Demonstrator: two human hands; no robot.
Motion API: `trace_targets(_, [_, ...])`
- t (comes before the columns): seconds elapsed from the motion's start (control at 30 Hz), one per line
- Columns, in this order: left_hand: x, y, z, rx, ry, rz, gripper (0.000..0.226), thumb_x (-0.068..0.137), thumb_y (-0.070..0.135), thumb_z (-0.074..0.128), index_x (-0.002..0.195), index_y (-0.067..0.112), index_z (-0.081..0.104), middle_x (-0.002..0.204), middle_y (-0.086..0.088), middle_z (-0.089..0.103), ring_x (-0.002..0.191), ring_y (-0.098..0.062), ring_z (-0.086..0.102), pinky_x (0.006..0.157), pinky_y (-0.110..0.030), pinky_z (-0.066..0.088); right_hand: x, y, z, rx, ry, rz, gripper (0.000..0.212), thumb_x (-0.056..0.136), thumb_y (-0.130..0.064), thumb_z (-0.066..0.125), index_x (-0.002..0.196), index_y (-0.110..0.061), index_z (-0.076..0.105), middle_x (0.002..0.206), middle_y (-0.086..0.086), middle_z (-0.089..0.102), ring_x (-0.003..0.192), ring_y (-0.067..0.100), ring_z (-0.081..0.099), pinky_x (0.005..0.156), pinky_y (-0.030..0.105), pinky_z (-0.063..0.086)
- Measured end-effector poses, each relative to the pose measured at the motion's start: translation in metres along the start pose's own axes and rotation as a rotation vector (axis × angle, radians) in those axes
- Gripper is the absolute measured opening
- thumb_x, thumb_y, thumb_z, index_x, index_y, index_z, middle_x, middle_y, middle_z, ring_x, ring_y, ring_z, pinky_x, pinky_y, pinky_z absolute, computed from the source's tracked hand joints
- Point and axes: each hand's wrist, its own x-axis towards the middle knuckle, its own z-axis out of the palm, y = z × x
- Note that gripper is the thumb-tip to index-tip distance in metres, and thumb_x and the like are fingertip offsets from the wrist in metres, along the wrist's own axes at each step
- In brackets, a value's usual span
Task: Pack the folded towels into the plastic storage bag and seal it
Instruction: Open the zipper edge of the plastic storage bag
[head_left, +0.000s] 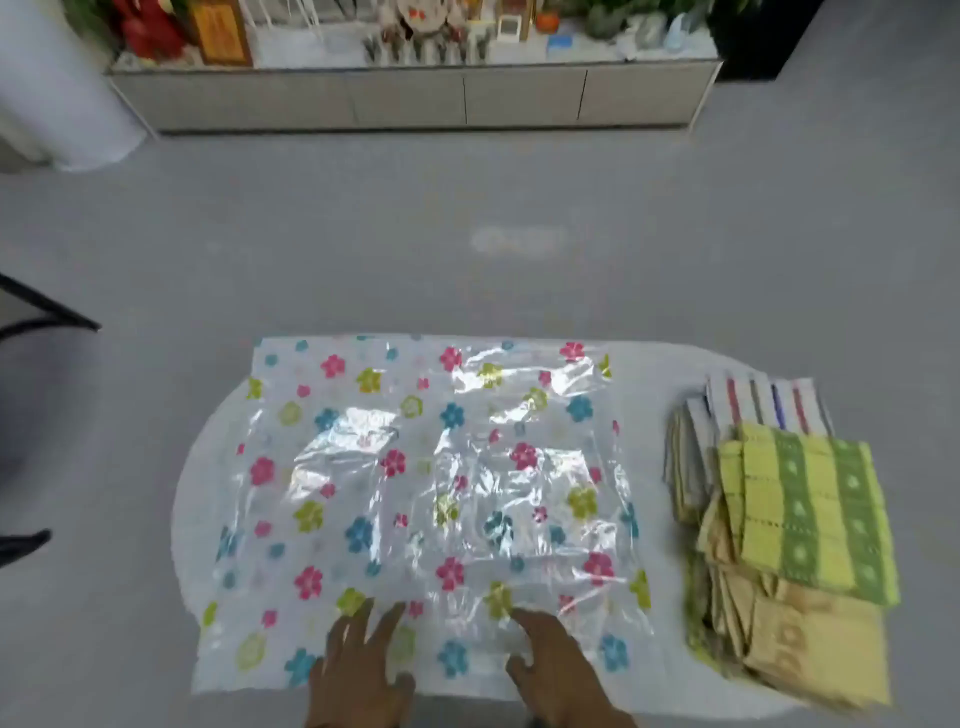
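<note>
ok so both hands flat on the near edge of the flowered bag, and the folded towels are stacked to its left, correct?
Not quite. In the head view the folded towels are stacked to the right of the flowered bag, not the left. The rest holds: the left hand and the right hand both lie flat on the bag's near edge.

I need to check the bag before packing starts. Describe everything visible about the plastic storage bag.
The plastic storage bag is a large, clear, glossy sheet printed with pink, blue and yellow-green flowers. It lies flat and wrinkled on the white table, covering most of its left and middle, and looks empty. The left hand and the right hand rest on its near edge with their fingers spread. The stack of folded towels sits to its right, apart from it. Whether its opening is sealed cannot be told.
</note>
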Motion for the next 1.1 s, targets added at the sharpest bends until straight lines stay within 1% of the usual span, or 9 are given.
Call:
trace_targets(0.1, [0.048, 0.009, 0.052, 0.016, -0.05, -0.053, 0.087, 0.082, 0.057, 0.046, 0.147, 0.053, -0.012, 0.164, 0.006, -0.009, 0.15, -0.031, -0.004, 0.115, -0.061, 0.012, 0.056, 0.047, 0.045, -0.282, -0.144, -0.047, 0.07, 0.102, -0.042, 0.046, 0.164, -0.04, 0.013, 0.175, -0.002, 0.0, 0.161, 0.027, 0.006, 0.127, 0.046, 0.02])
trace_targets(0.2, [0.086, 0.008, 0.115, 0.123, 0.088, -0.04, 0.088, 0.086, 0.067, 0.035, 0.145, 0.043, -0.025, 0.164, -0.01, -0.008, 0.148, -0.041, -0.004, 0.112, -0.068, 0.009, 0.09, 0.072, 0.1, -0.427, 0.103, -0.221, 0.075, 0.097, -0.05, 0.045, 0.165, -0.036, 0.016, 0.175, 0.005, -0.005, 0.16, 0.039, -0.006, 0.127, 0.06, 0.006])
trace_targets(0.3, [0.12, -0.009, 0.135, 0.242, 0.333, 0.1, 0.086, 0.085, 0.067, 0.038, 0.155, 0.031, 0.003, 0.159, -0.025, 0.016, 0.138, -0.051, 0.02, 0.106, -0.068, 0.02, 0.117, 0.092, 0.125, -0.453, 0.403, -0.35, 0.076, 0.096, -0.053, 0.048, 0.164, -0.029, 0.024, 0.175, 0.009, 0.008, 0.159, 0.042, 0.0, 0.124, 0.067, 0.008])
trace_targets(0.43, [0.148, -0.041, 0.151, 0.328, 0.51, 0.209, 0.082, 0.082, 0.071, 0.038, 0.154, 0.036, 0.019, 0.156, -0.018, 0.024, 0.128, -0.046, 0.031, 0.094, -0.059, 0.025, 0.139, 0.103, 0.149, -0.523, 0.569, -0.384, 0.079, 0.095, -0.053, 0.047, 0.165, -0.025, 0.022, 0.174, 0.013, 0.009, 0.159, 0.044, 0.003, 0.121, 0.071, 0.01])
trace_targets(0.53, [0.152, -0.049, 0.158, 0.284, 0.601, 0.234, 0.079, 0.081, 0.068, 0.039, 0.152, 0.039, 0.022, 0.159, -0.013, 0.022, 0.133, -0.042, 0.027, 0.097, -0.057, 0.021, 0.143, 0.109, 0.154, -0.524, 0.616, -0.424, 0.085, 0.091, -0.057, 0.048, 0.165, -0.024, 0.021, 0.174, 0.015, 0.008, 0.158, 0.046, 0.003, 0.12, 0.074, 0.01])
trace_targets(0.63, [0.15, -0.05, 0.157, 0.235, 0.635, 0.286, 0.077, 0.083, 0.064, 0.037, 0.153, 0.035, 0.025, 0.159, -0.012, 0.022, 0.135, -0.042, 0.025, 0.099, -0.056, 0.021, 0.14, 0.106, 0.151, -0.533, 0.605, -0.48, 0.088, 0.086, -0.06, 0.054, 0.163, -0.024, 0.031, 0.173, 0.015, 0.015, 0.158, 0.045, 0.008, 0.118, 0.076, 0.009])
trace_targets(0.8, [0.147, -0.052, 0.159, 0.131, 0.697, 0.372, 0.064, 0.09, 0.057, 0.031, 0.145, 0.027, 0.037, 0.154, -0.01, 0.029, 0.14, -0.037, 0.024, 0.104, -0.054, 0.021, 0.144, 0.11, 0.157, -0.631, 0.659, -0.769, 0.052, 0.099, -0.042, 0.053, 0.147, -0.023, 0.058, 0.162, 0.012, 0.045, 0.153, 0.042, 0.031, 0.112, 0.078, 0.023])
trace_targets(1.0, [0.144, -0.058, 0.165, 0.049, 0.813, 0.616, 0.05, 0.087, 0.053, 0.046, 0.131, 0.029, 0.048, 0.141, 0.003, 0.043, 0.131, -0.023, 0.037, 0.103, -0.049, 0.026, 0.147, 0.108, 0.163, -0.637, 0.816, -0.822, 0.037, 0.097, -0.035, 0.068, 0.131, -0.022, 0.072, 0.145, 0.011, 0.063, 0.138, 0.044, 0.054, 0.107, 0.075, 0.035])
trace_targets(1.1, [0.142, -0.059, 0.164, 0.004, 0.857, 0.701, 0.05, 0.083, 0.053, 0.053, 0.129, 0.034, 0.049, 0.135, 0.009, 0.049, 0.12, -0.016, 0.044, 0.095, -0.042, 0.03, 0.136, 0.099, 0.153, -0.658, 0.795, -0.796, 0.032, 0.1, -0.037, 0.063, 0.127, -0.024, 0.075, 0.138, 0.009, 0.069, 0.131, 0.042, 0.059, 0.104, 0.068, 0.043])
